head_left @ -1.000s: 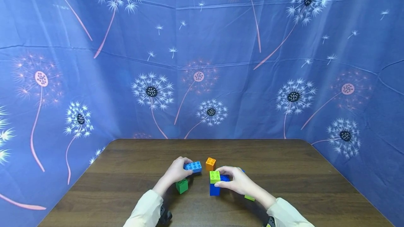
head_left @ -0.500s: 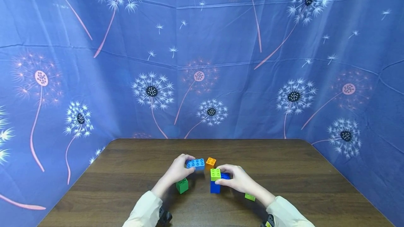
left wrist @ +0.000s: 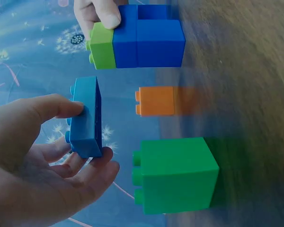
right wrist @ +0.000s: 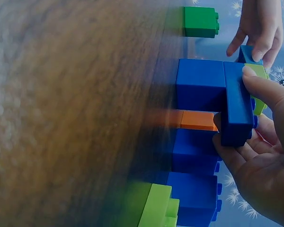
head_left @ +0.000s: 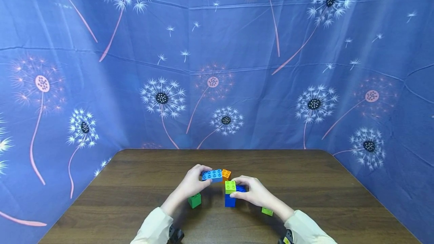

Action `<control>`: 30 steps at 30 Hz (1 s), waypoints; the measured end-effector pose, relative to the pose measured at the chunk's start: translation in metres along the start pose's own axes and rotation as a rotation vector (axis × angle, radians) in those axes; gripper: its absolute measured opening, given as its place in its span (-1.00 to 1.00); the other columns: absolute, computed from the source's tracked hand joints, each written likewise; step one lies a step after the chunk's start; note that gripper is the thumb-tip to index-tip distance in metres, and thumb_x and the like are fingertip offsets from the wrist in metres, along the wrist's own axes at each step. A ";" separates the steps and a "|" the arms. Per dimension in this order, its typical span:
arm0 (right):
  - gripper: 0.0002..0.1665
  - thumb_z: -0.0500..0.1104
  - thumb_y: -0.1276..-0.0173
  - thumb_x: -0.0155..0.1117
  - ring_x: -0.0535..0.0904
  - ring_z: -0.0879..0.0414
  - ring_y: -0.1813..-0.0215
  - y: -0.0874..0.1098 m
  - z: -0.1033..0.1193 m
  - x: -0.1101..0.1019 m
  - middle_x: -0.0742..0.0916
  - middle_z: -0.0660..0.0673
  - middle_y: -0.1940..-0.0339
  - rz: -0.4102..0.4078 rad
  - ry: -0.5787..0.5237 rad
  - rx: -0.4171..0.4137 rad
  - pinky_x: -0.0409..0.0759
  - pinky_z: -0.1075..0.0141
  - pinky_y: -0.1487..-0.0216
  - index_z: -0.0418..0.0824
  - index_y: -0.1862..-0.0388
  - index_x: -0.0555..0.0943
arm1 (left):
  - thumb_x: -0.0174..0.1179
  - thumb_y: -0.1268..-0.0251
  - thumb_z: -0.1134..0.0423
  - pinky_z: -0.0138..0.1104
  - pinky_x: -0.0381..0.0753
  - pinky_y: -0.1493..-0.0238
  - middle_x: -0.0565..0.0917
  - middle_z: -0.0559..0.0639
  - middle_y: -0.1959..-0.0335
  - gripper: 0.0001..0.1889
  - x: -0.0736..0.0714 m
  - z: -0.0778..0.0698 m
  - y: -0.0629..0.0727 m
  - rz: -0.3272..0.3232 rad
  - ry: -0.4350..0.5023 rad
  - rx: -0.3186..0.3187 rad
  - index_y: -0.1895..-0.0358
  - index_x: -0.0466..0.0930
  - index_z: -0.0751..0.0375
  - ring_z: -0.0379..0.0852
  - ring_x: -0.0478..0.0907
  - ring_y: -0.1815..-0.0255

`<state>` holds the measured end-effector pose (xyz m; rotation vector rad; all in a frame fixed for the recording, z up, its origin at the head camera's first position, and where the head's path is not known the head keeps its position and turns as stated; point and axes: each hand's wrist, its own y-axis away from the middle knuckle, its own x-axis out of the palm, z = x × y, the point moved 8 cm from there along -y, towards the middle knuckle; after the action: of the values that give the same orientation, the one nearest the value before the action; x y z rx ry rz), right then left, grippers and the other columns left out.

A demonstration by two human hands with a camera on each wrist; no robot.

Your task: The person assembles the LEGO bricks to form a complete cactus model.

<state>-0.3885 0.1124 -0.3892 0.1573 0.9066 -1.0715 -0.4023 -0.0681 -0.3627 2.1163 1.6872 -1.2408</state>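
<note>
My left hand (head_left: 190,183) pinches a light blue toy building brick (head_left: 212,175) between thumb and fingers. In the left wrist view this brick (left wrist: 86,120) hangs above the table, apart from the stack. My right hand (head_left: 255,192) grips a long dark blue brick (right wrist: 237,104), whose overhanging end sits between thumb and fingers. That long brick lies on a taller dark blue block (right wrist: 201,85) standing on the table. A lime brick (head_left: 230,186) tops its other end. Behind the light blue brick stands an orange brick (head_left: 226,174), partly covered in the head view.
A green block (head_left: 194,200) stands on the wooden table (head_left: 149,187) by the left wrist. Under the right forearm lies another lime brick (head_left: 267,211). The right wrist view shows two more dark blue blocks (right wrist: 194,150) beyond the stack. A dandelion-print cloth (head_left: 257,104) hangs behind.
My left hand has carried the light blue brick a little to the right and slightly farther away, so it now overlaps the orange brick in the head view. My right hand stays almost still.
</note>
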 end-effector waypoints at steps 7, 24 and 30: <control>-0.51 0.04 -0.20 0.34 0.60 0.00 0.04 0.000 -0.001 0.000 0.70 -0.04 0.11 0.008 -0.021 0.011 0.56 0.27 0.06 -0.19 -0.03 0.58 | 0.25 -0.17 0.27 -0.35 0.55 0.24 0.53 0.13 0.11 -0.61 0.001 -0.008 0.001 0.031 0.039 -0.010 -0.06 0.53 0.37 -0.12 0.47 0.23; -0.54 -0.03 -0.21 0.34 0.60 -0.01 0.07 0.001 -0.001 0.000 0.71 -0.05 0.12 0.003 -0.048 -0.013 0.58 0.16 0.08 -0.20 -0.04 0.58 | 0.29 -0.17 0.24 -0.09 0.59 0.11 0.59 0.15 0.12 -0.61 0.005 -0.025 0.005 0.064 0.087 0.039 -0.03 0.53 0.35 -0.01 0.56 0.16; -0.54 0.04 -0.18 0.35 0.61 0.09 0.10 0.000 0.000 -0.001 0.71 -0.02 0.16 -0.010 -0.034 -0.039 0.58 0.23 0.11 -0.18 0.01 0.60 | 0.29 -0.17 0.26 -0.09 0.59 0.10 0.58 0.15 0.14 -0.64 0.007 -0.029 0.004 0.071 0.105 0.085 0.00 0.55 0.38 0.02 0.58 0.16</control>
<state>-0.3885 0.1125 -0.3884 0.1016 0.8978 -1.0619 -0.3844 -0.0474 -0.3504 2.3076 1.6107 -1.2225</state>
